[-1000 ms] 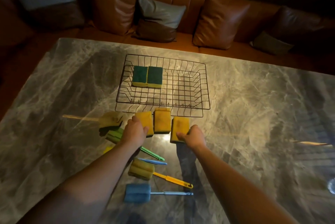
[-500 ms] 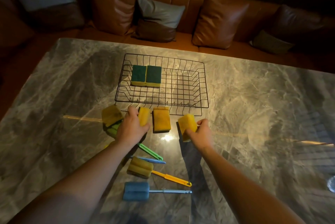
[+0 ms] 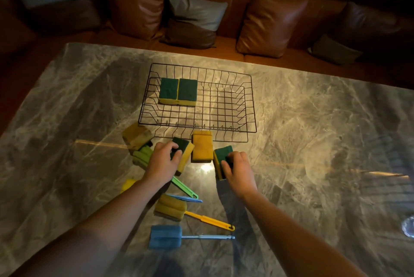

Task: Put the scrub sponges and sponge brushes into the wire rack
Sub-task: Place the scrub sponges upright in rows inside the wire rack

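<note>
A black wire rack [image 3: 252, 106] sits mid-table with two green-topped scrub sponges [image 3: 178, 94] lying side by side in its back left corner. My left hand [image 3: 162, 162] grips a scrub sponge [image 3: 184, 152], tilted green side up, just in front of the rack. My right hand [image 3: 238, 170] grips another scrub sponge [image 3: 220, 158], also tilted green side up. Between them a third sponge [image 3: 202, 145] lies yellow side up on the table. Sponge brushes lie nearer me: yellow-headed [image 3: 171, 207], blue [image 3: 165, 236], green [image 3: 143, 155], and a tan one [image 3: 136, 135].
The marble table [image 3: 313, 142] stretches wide to the right and left of the rack. A brown leather sofa with cushions [image 3: 268, 23] runs behind the table's far edge. A glass object [image 3: 408, 227] shows at the right edge.
Both hands have lifted and turned their sponges from yellow side up to green side up. The tan sponge brush on the left has shifted.
</note>
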Action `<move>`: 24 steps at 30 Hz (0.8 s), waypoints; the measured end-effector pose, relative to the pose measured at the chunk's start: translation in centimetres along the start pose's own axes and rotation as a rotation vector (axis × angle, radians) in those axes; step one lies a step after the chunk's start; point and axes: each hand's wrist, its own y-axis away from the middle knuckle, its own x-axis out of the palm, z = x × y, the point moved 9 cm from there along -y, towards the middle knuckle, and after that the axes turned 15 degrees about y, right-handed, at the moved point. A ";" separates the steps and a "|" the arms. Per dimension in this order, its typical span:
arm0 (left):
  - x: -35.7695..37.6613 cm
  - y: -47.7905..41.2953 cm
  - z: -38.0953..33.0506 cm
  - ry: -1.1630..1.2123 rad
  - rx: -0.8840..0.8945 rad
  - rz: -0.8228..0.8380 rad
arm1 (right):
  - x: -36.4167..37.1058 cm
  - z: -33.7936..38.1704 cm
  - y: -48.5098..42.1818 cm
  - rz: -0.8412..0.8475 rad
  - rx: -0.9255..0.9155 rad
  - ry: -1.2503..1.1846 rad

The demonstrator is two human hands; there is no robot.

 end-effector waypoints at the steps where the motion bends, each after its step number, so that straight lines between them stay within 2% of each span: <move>1: -0.5 -0.3 0.1 0.002 0.013 -0.018 | -0.4 -0.4 -0.1 -0.032 0.003 -0.016; 5: -1.0 -1.2 0.5 -0.077 -0.033 -0.004 | -1.4 -2.5 -0.6 -0.093 0.088 0.050; 14: 0.8 -1.3 2.1 -0.243 -0.209 0.142 | 1.2 -3.9 -1.0 0.071 0.140 0.054; 20: 0.1 -1.0 2.1 -0.092 -0.246 0.092 | 1.4 -4.4 -0.4 0.074 0.213 -0.125; 24: -1.2 -0.3 1.0 0.024 -0.230 0.025 | 0.7 -4.2 0.3 0.113 0.199 -0.223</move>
